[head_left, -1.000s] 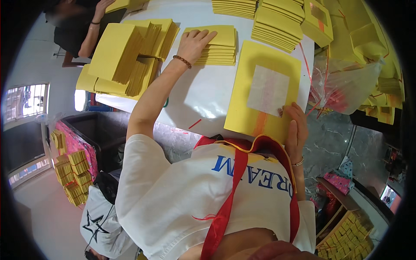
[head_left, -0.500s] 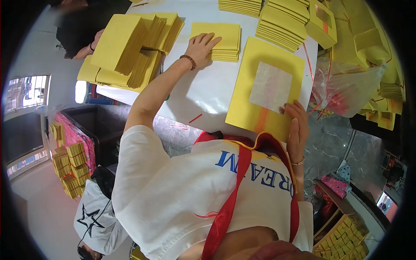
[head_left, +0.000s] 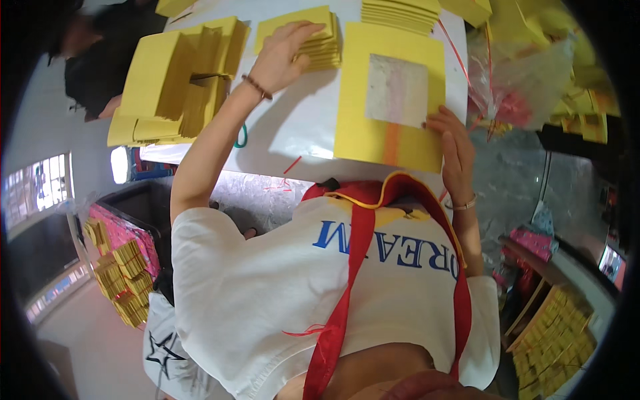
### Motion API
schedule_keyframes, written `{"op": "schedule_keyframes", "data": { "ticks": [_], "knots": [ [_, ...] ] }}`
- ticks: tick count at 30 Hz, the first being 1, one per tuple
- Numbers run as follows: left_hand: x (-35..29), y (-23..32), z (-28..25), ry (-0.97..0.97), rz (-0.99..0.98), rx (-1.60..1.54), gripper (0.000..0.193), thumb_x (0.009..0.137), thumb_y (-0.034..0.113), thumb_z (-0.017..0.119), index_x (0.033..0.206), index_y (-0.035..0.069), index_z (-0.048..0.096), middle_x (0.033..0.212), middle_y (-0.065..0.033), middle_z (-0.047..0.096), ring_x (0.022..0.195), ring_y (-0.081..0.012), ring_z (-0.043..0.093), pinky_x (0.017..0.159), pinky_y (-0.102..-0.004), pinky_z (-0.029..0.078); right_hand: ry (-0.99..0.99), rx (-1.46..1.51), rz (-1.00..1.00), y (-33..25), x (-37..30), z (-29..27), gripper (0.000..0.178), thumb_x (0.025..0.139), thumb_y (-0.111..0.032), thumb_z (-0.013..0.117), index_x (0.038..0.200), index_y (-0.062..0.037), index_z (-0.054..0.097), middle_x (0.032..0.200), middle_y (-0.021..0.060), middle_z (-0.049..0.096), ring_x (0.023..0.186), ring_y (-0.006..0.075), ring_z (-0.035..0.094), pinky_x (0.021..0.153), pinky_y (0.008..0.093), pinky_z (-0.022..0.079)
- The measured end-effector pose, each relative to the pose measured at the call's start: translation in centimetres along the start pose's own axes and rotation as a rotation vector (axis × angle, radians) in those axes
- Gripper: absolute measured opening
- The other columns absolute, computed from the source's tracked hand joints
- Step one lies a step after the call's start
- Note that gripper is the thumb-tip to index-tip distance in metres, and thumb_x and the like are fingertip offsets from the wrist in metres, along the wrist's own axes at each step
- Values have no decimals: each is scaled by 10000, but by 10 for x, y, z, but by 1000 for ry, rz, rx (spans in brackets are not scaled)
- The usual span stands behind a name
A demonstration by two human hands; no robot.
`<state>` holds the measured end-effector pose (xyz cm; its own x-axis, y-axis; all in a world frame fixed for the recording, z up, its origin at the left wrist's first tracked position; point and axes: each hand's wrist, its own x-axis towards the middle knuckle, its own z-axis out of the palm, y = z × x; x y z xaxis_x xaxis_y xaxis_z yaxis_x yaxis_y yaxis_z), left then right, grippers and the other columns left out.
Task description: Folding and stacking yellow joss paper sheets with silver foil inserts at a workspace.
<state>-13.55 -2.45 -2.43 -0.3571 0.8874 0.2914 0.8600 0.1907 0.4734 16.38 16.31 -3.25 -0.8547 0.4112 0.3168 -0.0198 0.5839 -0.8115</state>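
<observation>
My left hand (head_left: 283, 57) rests over the near-left part of a small stack of yellow paper pieces (head_left: 325, 52), its fingers stretched across the top and its thumb apart. The hand covers part of the stack. Right of that lies a large yellow paper sheet or pile (head_left: 353, 100), bearing a pale square patch (head_left: 397, 90) and an orange stripe (head_left: 393, 143). Along its right edge, my right hand (head_left: 455, 147) lies with fingers extended, the fingertips touching the paper. Neither hand grips anything that I can see.
Thick yellow paper stacks (head_left: 157, 73) occupy the table's left, beside a green loop handle (head_left: 241, 137). Another stack (head_left: 400, 15) lies beyond the large sheet. A clear plastic bag (head_left: 520, 87) is at right. A person in dark clothing (head_left: 107, 60) is far left; yellow bundles (head_left: 123, 273) sit lower left.
The whole view has shifted, so the table contents sit higher in it. My left thumb now stands farther from the fingers, and the small stack looks slightly turned. My right hand stays at the sheet's edge.
</observation>
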Motion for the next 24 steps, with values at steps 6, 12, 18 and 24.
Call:
{"op": "schedule_keyframes", "data": {
  "ticks": [6, 12, 18, 24],
  "knots": [
    [-39, 114, 12, -263, 450, -1, 413, 771, 246, 652, 1135, 73, 563, 1061, -99, 554, 968, -274, 509, 806, -351, 402, 16, 44, 8, 5, 0, 4, 253, 909, -126, 432, 914, 7, 647, 1057, 123, 610, 1160, 295, 477, 966, 361, 364],
    [-37, 116, 13, -258, 384, -121, 308, 783, 241, 659, 1031, 65, 614, 985, -87, 561, 914, -258, 511, 752, -340, 405, 26, 110, 19, 7, -3, 2, 279, 922, -162, 430, 920, 12, 647, 1063, 127, 610, 1161, 285, 476, 970, 357, 360],
    [-38, 121, 18, -242, 245, -368, 118, 798, 107, 628, 870, 14, 624, 782, -90, 578, 734, -257, 540, 641, -334, 436, 41, 195, 27, 9, -3, 3, 305, 935, -175, 413, 898, 18, 647, 1054, 126, 618, 1163, 280, 477, 968, 351, 362],
    [-33, 127, 15, -338, 71, -420, 70, 753, 82, 576, 755, 23, 612, 658, -85, 557, 618, -232, 549, 554, -318, 443, 64, 201, 28, 9, -3, 5, 311, 938, -175, 410, 883, 21, 645, 1035, 121, 627, 1155, 267, 486, 967, 345, 364]
  ]
}}
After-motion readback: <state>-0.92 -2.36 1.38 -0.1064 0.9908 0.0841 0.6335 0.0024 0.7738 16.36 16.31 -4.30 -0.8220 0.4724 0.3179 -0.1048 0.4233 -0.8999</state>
